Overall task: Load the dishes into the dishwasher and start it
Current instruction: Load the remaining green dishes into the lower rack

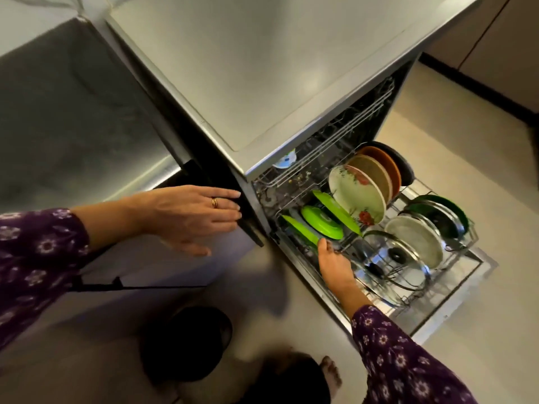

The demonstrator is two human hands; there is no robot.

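The grey steel dishwasher (262, 68) stands open, its wire lower rack (466, 237) drawn out and packed with a white floral plate (357, 193), lime-green plastic plates (338, 212) and glass pot lids (393, 258), so loading looks nearly done. The left hand (189, 214) lies flat, fingers straight, on the machine's dark side. The right hand (335, 263) reaches the rack's near corner, fingers hidden, grip unclear; next, likely, slide the rack in squarely.
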